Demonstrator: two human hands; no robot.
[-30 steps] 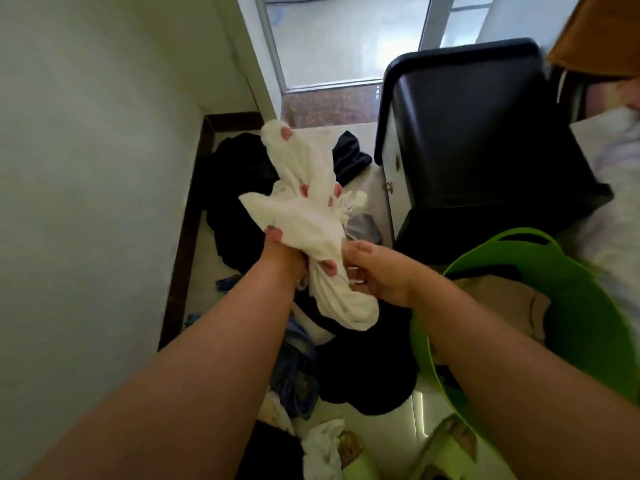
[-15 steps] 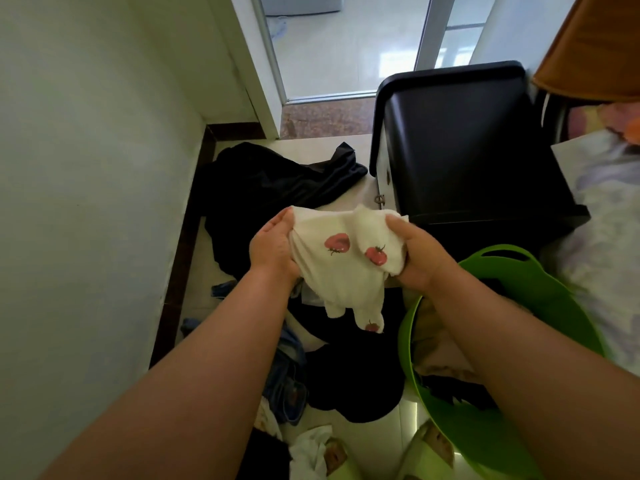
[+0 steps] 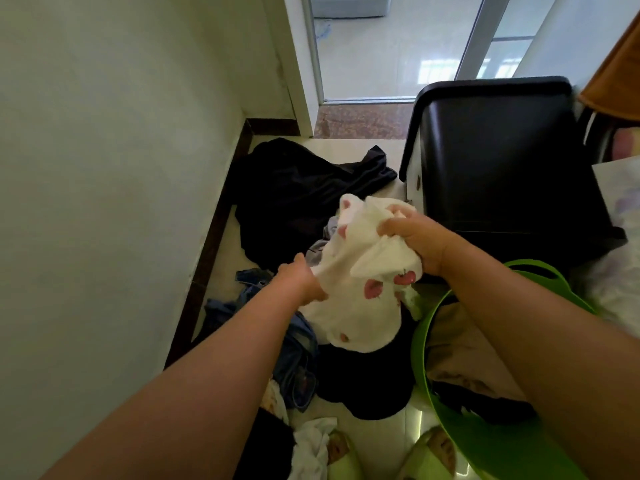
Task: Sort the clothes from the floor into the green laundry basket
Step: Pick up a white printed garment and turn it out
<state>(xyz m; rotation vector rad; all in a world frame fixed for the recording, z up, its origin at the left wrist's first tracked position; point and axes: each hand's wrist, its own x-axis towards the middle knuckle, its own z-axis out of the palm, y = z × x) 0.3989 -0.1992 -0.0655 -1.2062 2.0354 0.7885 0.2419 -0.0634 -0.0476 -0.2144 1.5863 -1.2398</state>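
Observation:
A white garment with red strawberry prints (image 3: 356, 306) hangs bunched in the air, just left of the green laundry basket (image 3: 420, 344). My left hand (image 3: 303, 282) grips its lower left edge. My right hand (image 3: 412, 237) clutches its upper part, higher and to the right. The basket at lower right holds a beige cloth (image 3: 460, 344) and a dark garment (image 3: 485, 403). On the floor below lie a large black garment (image 3: 301, 192), blue denim (image 3: 294, 355), another black piece (image 3: 363, 382) and a white cloth (image 3: 311, 441).
A pale wall with a dark skirting board (image 3: 207, 244) runs along the left. A black-topped cabinet (image 3: 498, 161) stands behind the basket. A doorway with a sliding door (image 3: 388, 50) lies ahead. Bedding (image 3: 616, 271) is at the right, green slippers (image 3: 429, 452) at the bottom.
The white garment was gathered from a spread hold into a bunch. My right hand rose and my left hand dropped. The garment shifted right, toward the basket.

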